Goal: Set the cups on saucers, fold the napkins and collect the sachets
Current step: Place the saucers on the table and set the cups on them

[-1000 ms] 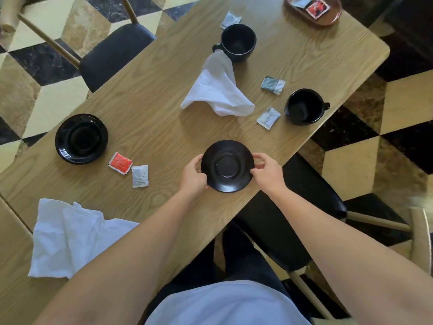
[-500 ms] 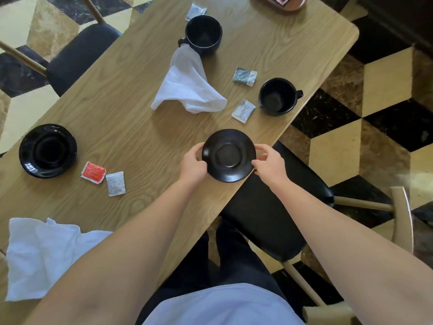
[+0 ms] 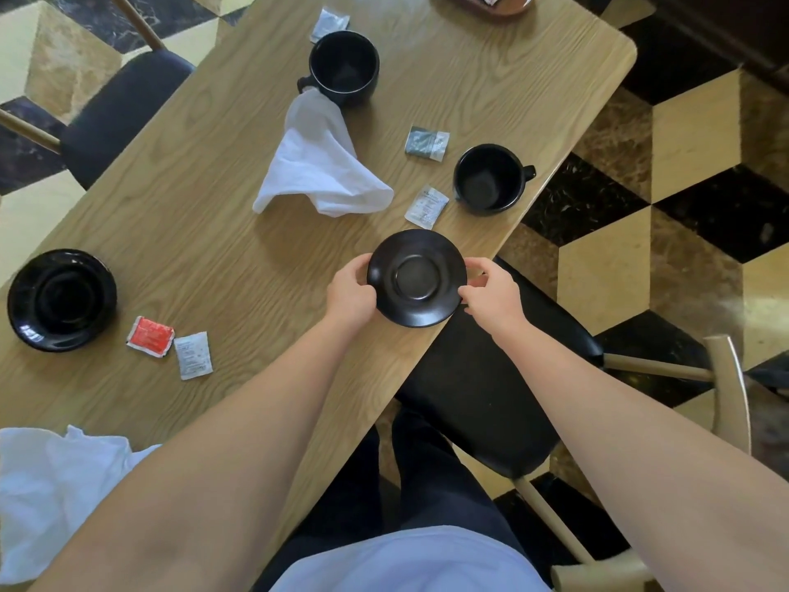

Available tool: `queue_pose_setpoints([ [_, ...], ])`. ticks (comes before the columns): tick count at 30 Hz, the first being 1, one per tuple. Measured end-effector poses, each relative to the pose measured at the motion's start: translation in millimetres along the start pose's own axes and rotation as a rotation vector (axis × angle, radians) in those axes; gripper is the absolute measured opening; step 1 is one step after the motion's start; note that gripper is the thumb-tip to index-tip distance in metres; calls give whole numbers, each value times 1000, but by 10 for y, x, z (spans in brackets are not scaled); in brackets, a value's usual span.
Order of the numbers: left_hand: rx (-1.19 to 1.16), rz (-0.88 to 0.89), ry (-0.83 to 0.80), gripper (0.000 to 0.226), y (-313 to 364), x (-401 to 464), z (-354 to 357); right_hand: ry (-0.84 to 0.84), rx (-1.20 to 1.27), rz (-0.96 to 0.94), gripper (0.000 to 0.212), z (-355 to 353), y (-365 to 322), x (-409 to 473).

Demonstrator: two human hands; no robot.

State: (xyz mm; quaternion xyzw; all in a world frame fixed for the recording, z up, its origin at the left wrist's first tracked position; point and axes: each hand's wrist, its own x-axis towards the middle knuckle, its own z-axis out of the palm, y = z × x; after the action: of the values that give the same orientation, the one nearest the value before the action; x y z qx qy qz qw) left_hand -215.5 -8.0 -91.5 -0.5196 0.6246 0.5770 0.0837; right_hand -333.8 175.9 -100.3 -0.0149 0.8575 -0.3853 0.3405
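While both hands curl round opposite edges of one black saucer, the left hand grips its left rim with thumb over the top, and the right hand pinches its right rim between thumb and fingertips. This saucer sits at the near edge of the wooden surface, part of it jutting past that edge; whether it rests on the wood or is lifted just clear I cannot tell.

Just beyond the saucer lies a white sachet, with a black cup beside it to the right and a grey-green sachet further off. A crumpled white napkin lies beyond the saucer to the left, its far tip touching a second black cup. Well left of the saucer stands a second black saucer, and between them lie a red sachet and another white sachet side by side.

Compared with a second ago, the grip on the saucer is unchanged, and the view has swung right.
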Motion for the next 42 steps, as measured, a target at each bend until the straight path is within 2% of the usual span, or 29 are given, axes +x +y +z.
queue_pose_setpoints([
  [4,-39,-60,34,63,32,-24,-30,-9,-4,-1,47,3,-4,-7],
  [8,-51,-88,59,35,-25,-131,-118,-24,-56,20,43,-29,-32,-65],
  [11,-72,-86,100,29,-135,-231,-244,123,-300,-45,54,-8,-141,-142],
  [13,-87,-71,141,26,-240,-288,-404,196,-356,-146,54,78,-318,-198],
  [15,-140,-95,190,21,-360,-348,-608,162,-313,-217,49,240,-554,-250],
  [20,-373,-176,372,3,-624,-480,-1239,-65,-292,-302,41,899,-1111,-387],
  [23,-402,-176,418,11,-732,-518,-1561,-172,-329,-310,42,1253,-1327,-472],
  [28,-478,-127,409,6,-678,-532,-1831,-277,-367,-332,36,1717,-1491,-672],
  [32,-640,-183,559,3,-810,-508,-2403,-378,-346,-335,29,2212,-1782,-792],
  [35,-712,-269,658,13,-1033,-465,-2829,-436,-357,-333,22,2632,-2064,-823],
  [37,-757,-316,702,7,-1167,-390,-3066,-475,-383,-331,24,2942,-2252,-795],
  [42,-786,-374,793,36,-1405,-88,-3466,-530,-434,-381,42,3664,-2587,-650],
])
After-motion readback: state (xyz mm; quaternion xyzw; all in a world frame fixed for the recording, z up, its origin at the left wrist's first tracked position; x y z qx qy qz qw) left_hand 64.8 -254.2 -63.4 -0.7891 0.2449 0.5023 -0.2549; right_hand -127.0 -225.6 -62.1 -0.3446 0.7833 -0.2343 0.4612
